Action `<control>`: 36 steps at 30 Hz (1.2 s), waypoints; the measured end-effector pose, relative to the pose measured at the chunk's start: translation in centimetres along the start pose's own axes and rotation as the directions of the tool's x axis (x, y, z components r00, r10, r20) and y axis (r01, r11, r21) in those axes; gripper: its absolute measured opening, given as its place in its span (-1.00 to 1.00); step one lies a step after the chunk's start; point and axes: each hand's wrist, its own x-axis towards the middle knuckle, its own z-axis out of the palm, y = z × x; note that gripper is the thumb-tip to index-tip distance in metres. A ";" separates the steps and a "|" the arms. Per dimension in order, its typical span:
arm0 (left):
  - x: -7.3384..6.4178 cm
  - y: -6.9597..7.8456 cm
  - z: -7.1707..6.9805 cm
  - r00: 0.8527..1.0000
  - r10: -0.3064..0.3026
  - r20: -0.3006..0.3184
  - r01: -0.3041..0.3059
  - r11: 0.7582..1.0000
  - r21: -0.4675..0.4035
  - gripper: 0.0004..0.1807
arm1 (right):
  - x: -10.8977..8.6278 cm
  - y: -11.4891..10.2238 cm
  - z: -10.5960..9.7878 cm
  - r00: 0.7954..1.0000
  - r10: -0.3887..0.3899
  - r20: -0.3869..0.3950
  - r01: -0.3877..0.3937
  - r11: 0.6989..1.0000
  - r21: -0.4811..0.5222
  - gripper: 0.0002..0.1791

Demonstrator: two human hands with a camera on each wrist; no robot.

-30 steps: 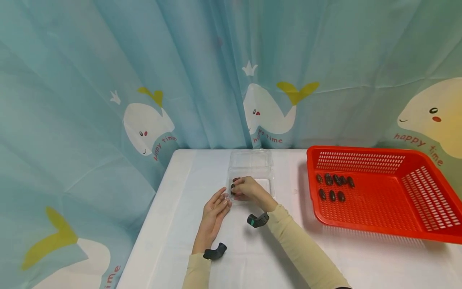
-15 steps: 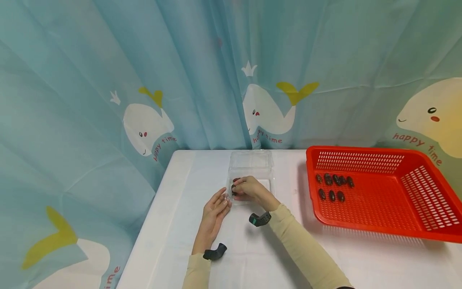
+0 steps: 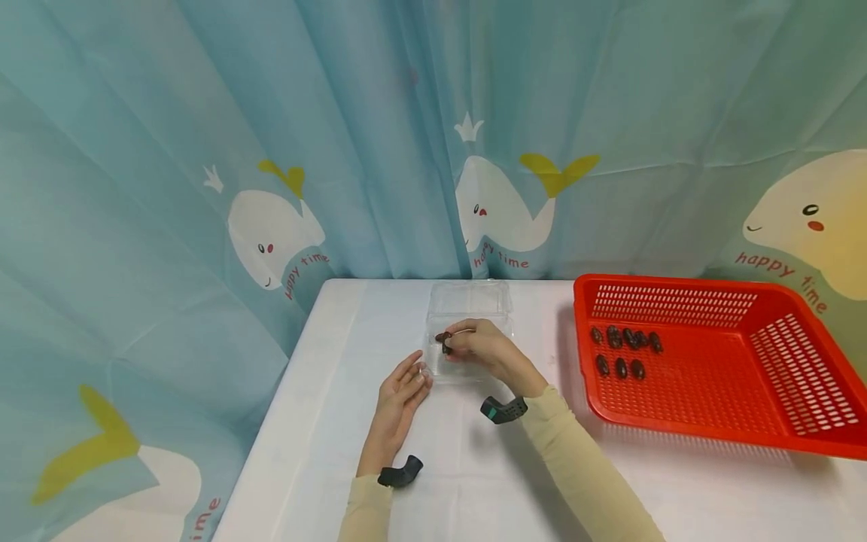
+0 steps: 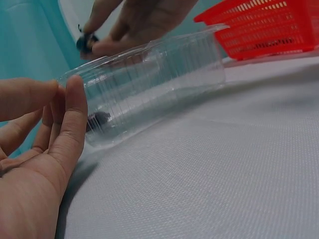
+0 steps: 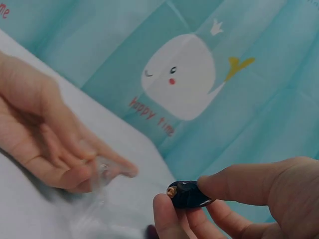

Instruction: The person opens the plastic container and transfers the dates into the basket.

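Observation:
My right hand (image 3: 481, 348) pinches a dark, glossy date (image 5: 189, 195) between thumb and fingers, its tan stem end showing in the right wrist view. In the left wrist view that date is above the rim of a clear plastic clamshell box (image 4: 164, 74), whose lid lies folded back. Another dark date (image 4: 98, 121) shows through the box's wall, low down at the near corner. With thumb and finger my left hand (image 3: 398, 397) pinches the box's near left corner.
To the right stands a red perforated plastic basket (image 3: 704, 391) holding several dark dates (image 3: 621, 367) on its left side. A white cloth (image 3: 460, 467) covers the table. A blue-green curtain (image 3: 379, 150) with whale prints hangs right behind the table's far edge.
My right hand has risen and shifted slightly right, lifting the date up from inside the box. The left hand stays at the box's corner.

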 end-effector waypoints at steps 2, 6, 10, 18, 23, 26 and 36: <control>-0.1 0.0 0.0 1.000 0.001 -0.003 -0.001 1.000 -0.001 -0.37 | -0.6 -0.5 -0.3 1.000 -0.028 0.008 0.028 1.000 -0.001 -0.60; -0.1 0.0 -0.1 1.000 0.013 0.012 -0.013 1.000 0.018 -0.35 | -1.9 -1.4 -1.1 0.997 -0.073 0.013 0.073 0.997 -0.017 -0.60; -0.2 0.0 -0.2 1.000 0.011 0.014 -0.012 0.999 0.031 -0.34 | -3.3 -2.0 -2.2 0.995 -0.100 -0.004 0.100 0.995 -0.014 -0.59; -0.2 -0.1 -0.2 1.000 0.019 0.014 -0.019 1.000 0.008 -0.39 | -5.9 -2.7 -5.3 0.987 -0.159 -0.036 0.160 0.987 0.007 -0.58; -0.2 -0.1 -0.2 1.000 0.019 0.015 -0.019 1.000 -0.006 -0.37 | -7.3 -3.0 -7.2 0.982 -0.185 -0.046 0.184 0.982 -0.029 -0.57; -0.2 -0.1 -0.2 1.000 0.023 0.019 -0.023 1.000 -0.001 -0.36 | -8.1 -3.1 -8.2 0.981 -0.188 -0.052 0.186 0.982 -0.046 -0.56; -0.2 0.0 0.0 0.999 0.027 0.023 -0.027 0.999 -0.018 -0.37 | -11.7 -3.7 -12.6 0.984 -0.165 -0.067 0.158 0.982 -0.102 -0.55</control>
